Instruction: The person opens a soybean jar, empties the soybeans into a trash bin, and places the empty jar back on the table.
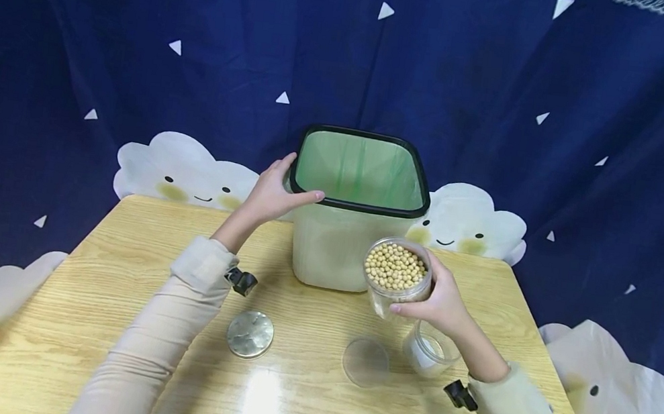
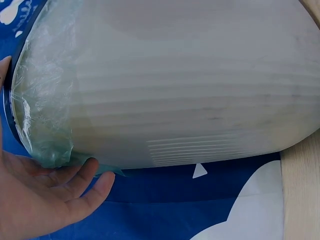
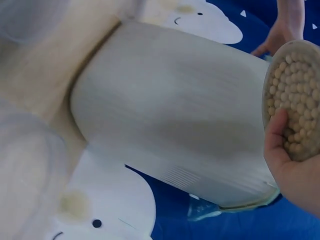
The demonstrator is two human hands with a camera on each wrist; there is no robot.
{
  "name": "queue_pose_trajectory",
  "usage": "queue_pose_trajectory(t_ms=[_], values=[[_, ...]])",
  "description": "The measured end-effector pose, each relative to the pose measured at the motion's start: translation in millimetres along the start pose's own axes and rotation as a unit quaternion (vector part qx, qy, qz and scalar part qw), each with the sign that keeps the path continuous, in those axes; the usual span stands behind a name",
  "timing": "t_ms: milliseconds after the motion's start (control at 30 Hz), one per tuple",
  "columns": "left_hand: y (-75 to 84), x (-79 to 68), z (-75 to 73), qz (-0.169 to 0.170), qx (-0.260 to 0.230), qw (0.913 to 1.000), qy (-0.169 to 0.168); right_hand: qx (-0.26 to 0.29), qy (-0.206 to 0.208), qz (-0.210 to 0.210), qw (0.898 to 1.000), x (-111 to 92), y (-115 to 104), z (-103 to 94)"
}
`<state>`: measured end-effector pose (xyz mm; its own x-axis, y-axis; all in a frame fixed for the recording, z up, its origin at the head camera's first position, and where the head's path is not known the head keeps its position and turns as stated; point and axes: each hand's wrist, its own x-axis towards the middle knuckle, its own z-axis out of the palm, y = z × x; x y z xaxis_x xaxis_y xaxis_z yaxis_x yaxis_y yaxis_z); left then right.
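My right hand (image 1: 441, 296) grips a clear round jar (image 1: 385, 300) of soybeans (image 1: 394, 267), its open top facing up. The jar is in front of the bin's right part, below the rim. In the right wrist view, my thumb lies across the jar's side with the soybeans (image 3: 297, 95) visible through it. My left hand (image 1: 275, 194) holds the left front corner of a pale trash bin (image 1: 334, 248), thumb along its black rim, fingers round the left side. A thin green bag lines the bin and is folded over the rim; the left wrist view shows the bag's edge (image 2: 50, 110) by my fingers.
On the wooden table (image 1: 138, 261) lie a silvery round lid (image 1: 250, 335) to the left and a clear disc (image 1: 365, 362) nearer the middle. A second clear jar (image 1: 429, 352) stands under my right wrist. Behind the table hangs a blue curtain (image 1: 232, 55).
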<state>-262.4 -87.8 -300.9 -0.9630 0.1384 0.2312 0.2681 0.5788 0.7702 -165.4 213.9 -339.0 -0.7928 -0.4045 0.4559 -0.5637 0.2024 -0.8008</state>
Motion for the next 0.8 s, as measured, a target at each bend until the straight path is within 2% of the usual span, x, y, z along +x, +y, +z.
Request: queue_pose_trajectory(t_ms=[433,567,667,800], values=[[-1.0,-1.9,2.0,0.001,-0.009,1.0,-0.001,0.059,0.04,-0.008,0.997,27,-33,-26.1],[-1.3,-1.3,2.6,0.0,-0.009,1.0,-0.001,0.071,0.045,-0.023,0.996,37,-42,-33.7],[-1.6,-1.0,2.6,0.002,-0.008,1.0,0.0,0.104,0.044,-0.025,0.993,46,-49,-40.2],[-2.0,-1.7,2.0,0.002,-0.009,1.0,0.001,0.142,0.044,-0.008,0.989,58,-60,-49.2]])
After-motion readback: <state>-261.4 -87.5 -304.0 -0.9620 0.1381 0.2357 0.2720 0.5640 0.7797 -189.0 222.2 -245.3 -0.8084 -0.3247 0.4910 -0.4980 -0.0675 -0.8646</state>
